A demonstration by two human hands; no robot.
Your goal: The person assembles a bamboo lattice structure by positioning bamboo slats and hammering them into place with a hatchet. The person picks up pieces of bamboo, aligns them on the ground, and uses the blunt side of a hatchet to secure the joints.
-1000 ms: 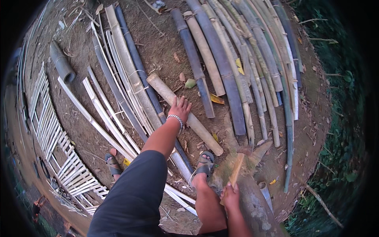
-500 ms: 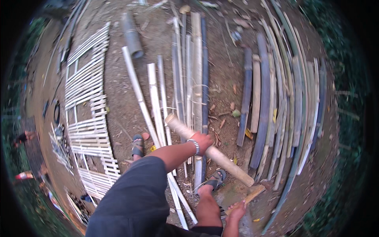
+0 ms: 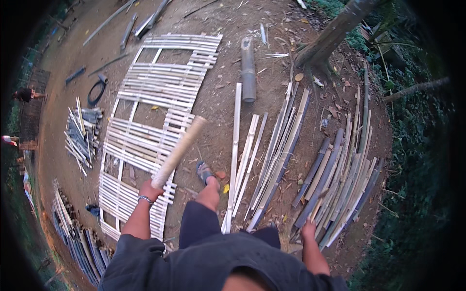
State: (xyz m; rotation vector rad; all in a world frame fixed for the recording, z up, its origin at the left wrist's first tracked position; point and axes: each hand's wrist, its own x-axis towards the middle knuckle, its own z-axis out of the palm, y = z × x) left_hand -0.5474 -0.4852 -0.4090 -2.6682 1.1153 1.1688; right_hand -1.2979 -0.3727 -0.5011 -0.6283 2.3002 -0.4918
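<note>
My left hand (image 3: 151, 191), with a metal bracelet at the wrist, is wrapped round the lower end of a pale bamboo pole (image 3: 180, 148). The pole leans up and to the right over a slatted bamboo panel (image 3: 145, 144) lying on the ground. Low on the right, my right hand (image 3: 308, 230) grips a wooden-handled tool (image 3: 316, 209), seen against a bundle of bamboo poles (image 3: 335, 167). The tool's far end is too small and blurred to name.
Split bamboo strips (image 3: 235, 145) and a tied bundle (image 3: 283, 155) lie ahead of my feet. Beyond them are a thick bamboo section (image 3: 248, 70) and a tree trunk (image 3: 330, 41). Cut pieces (image 3: 82, 133) and another stack (image 3: 80, 237) lie left. People show at the far left edge.
My left hand has swung the bamboo pole leftward, from over the tied bundle to over the slatted panel. My right hand keeps hold of the wooden-handled tool. The view has shifted leftward.
</note>
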